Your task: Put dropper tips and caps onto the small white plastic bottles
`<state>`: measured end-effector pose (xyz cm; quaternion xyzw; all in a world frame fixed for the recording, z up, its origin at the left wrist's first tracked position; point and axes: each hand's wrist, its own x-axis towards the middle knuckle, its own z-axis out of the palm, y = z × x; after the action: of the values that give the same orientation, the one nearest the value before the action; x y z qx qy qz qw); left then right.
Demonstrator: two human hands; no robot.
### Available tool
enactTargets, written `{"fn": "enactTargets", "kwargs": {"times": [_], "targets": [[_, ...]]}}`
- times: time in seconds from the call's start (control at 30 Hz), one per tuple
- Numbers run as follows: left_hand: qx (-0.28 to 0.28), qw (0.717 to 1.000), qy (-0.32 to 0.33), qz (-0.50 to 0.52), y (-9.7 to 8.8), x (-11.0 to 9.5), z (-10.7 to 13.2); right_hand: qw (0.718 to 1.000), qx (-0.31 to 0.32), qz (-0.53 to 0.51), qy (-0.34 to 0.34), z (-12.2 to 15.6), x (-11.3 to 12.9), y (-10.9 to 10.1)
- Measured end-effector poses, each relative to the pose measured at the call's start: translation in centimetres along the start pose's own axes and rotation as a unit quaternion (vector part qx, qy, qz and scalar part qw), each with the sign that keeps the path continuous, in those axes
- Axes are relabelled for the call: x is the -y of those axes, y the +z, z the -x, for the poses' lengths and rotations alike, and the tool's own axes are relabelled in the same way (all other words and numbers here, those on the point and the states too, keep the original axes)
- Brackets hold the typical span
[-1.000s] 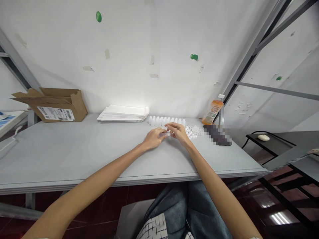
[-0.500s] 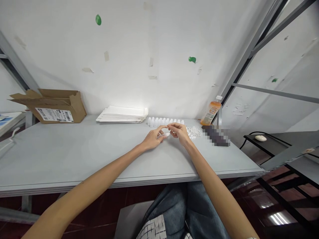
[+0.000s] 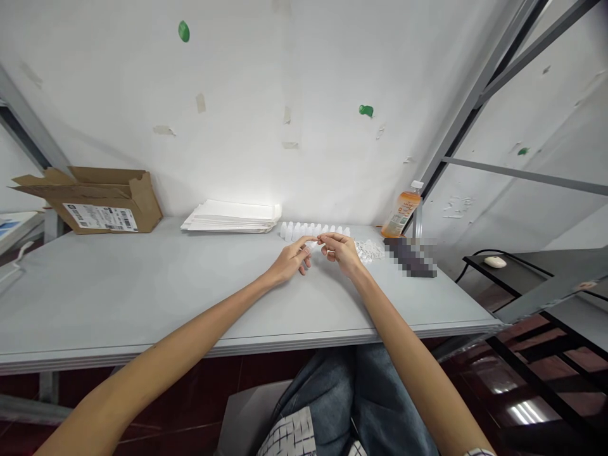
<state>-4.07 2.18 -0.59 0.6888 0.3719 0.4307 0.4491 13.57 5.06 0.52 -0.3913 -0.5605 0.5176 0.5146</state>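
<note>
Left hand over the table, fingers loosely extended, fingertips reaching a small pale piece; firmness of grip impossible to tell. Right hand curled, thumb and forefinger pinched on that same piece, too small to identify. Both hands just in front of a row of white plastic bottles, all upright. Right of the row, a heap of small clear pieces, then a pixelated dark block and an orange drink bottle. Left of the row, a stack of white envelopes, then a cardboard box with a shipping label.
</note>
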Motion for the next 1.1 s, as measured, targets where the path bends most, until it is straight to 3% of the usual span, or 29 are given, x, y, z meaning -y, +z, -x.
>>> {"fn": "enactTargets", "kwargs": {"times": [1.1], "targets": [[-0.014,1.0,-0.005,-0.004,0.0,0.9,-0.2,0.999,-0.006,0.026,-0.021,0.1,-0.1,0.4]]}}
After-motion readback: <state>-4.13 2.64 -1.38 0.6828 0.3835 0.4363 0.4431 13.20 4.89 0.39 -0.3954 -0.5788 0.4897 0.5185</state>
